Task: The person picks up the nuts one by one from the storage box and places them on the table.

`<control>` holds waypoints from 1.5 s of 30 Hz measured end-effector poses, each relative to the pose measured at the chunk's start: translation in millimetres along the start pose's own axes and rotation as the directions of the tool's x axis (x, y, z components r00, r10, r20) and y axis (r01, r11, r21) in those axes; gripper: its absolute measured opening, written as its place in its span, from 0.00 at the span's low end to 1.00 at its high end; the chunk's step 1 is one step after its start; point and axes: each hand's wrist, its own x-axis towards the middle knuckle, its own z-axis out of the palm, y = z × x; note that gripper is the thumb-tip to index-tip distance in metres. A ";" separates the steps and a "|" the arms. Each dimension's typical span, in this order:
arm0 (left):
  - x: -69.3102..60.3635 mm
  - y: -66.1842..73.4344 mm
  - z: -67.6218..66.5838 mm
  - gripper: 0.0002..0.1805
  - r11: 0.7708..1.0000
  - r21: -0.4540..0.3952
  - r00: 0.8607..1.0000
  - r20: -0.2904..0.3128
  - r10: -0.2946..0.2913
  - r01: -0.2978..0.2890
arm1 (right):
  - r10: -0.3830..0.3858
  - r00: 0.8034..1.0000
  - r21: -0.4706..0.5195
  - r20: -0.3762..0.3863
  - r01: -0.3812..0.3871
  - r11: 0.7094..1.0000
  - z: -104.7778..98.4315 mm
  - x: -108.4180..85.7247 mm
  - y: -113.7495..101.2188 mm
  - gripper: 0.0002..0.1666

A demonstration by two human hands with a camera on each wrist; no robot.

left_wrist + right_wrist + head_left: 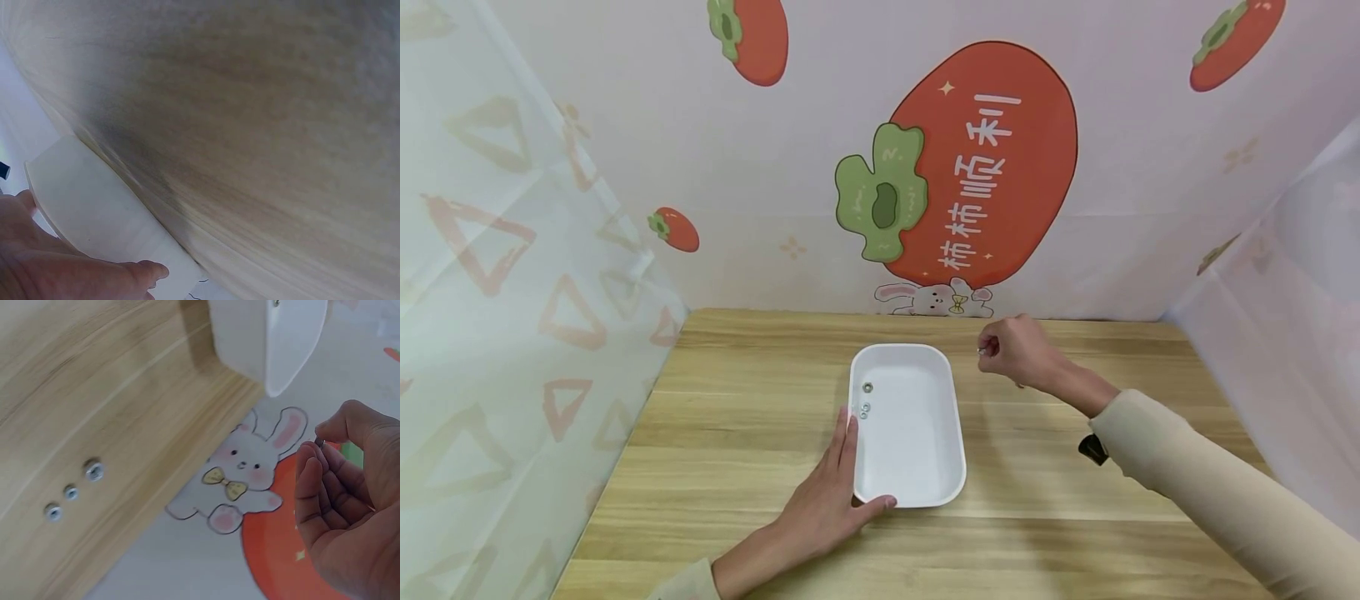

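Observation:
My right hand (1021, 352) is raised beyond the right rim of a white tray (910, 450), pinching a small metal nut (319, 442) between thumb and index finger. The nut's exact shape is mostly covered by the fingertips. Against the tray's left wall, my left hand (823, 500) rests with its fingers extended and its thumb at the near rim. Inside the tray, along its left side, lie a larger nut (868, 387) and two smaller nuts (865, 407). On the tabletop in the right wrist view are three more nuts (94, 469), set in a row.
A wood-grain table (730, 417) carries everything. Behind it stands a pale backdrop (760, 250) printed with persimmons and a rabbit. Pale sheets also close off the left and right sides. A black strap piece (1093, 450) shows at the right sleeve.

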 end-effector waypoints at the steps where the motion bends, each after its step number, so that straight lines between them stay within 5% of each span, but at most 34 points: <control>1: -0.1 0.2 -0.2 0.66 1.000 0.001 1.000 0.001 -0.001 0.001 | 0.005 1.000 -0.006 -0.004 -0.005 1.000 0.4 -1.2 4.1 0.05; 20: -0.3 -2.3 0.0 0.66 1.000 0.009 1.000 0.010 -0.010 0.010 | 0.125 0.989 -0.056 0.079 -0.121 0.991 17.8 -19.1 54.1 0.03; 45: -0.3 -1.2 0.5 0.66 1.000 -0.003 1.000 0.006 -0.007 0.007 | 0.146 0.983 -0.093 0.114 -0.136 0.986 61.7 -23.1 80.0 0.03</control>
